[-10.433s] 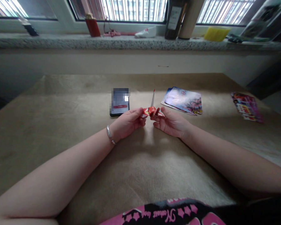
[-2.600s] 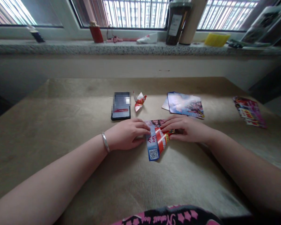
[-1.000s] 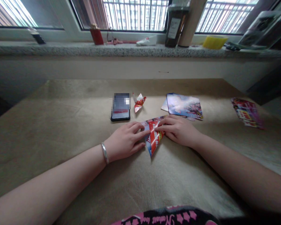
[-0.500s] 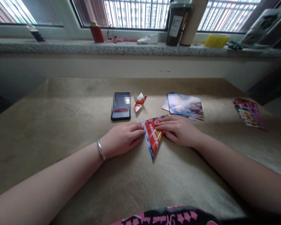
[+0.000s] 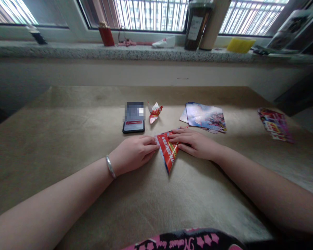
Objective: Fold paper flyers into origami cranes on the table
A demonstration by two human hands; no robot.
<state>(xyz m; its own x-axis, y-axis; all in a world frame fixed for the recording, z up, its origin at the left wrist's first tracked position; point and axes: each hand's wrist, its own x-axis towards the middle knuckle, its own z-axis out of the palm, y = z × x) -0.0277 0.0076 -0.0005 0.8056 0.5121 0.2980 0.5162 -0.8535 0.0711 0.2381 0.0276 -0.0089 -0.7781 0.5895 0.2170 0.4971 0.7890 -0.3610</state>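
Note:
A triangle of folded paper (image 5: 168, 152), glossy red with printed lettering and a blue edge, lies on the table with one point toward me. My left hand (image 5: 135, 152), with a silver bangle at the wrist, pinches its left corner between thumb and fingers. Across the upper right part of the paper lies my right hand (image 5: 198, 142), fingers stretched out and pressing on it. Beyond the paper stands a small folded paper crane (image 5: 155, 113), red and white. Beside the crane is a phone (image 5: 134, 126) with its screen partly blurred out.
Picture cards (image 5: 206, 116) lie in an overlapping pile beyond my right hand. More red and purple printed papers (image 5: 275, 125) are at the table's right side. On the stone windowsill (image 5: 146, 53) stand a dark jar (image 5: 195, 27), a red container (image 5: 106, 34) and a yellow block (image 5: 240, 45).
The red flap has shifted left and covers more of the blue layer beneath. My right fingers have slid slightly left over the paper. My left hand still holds the corner.

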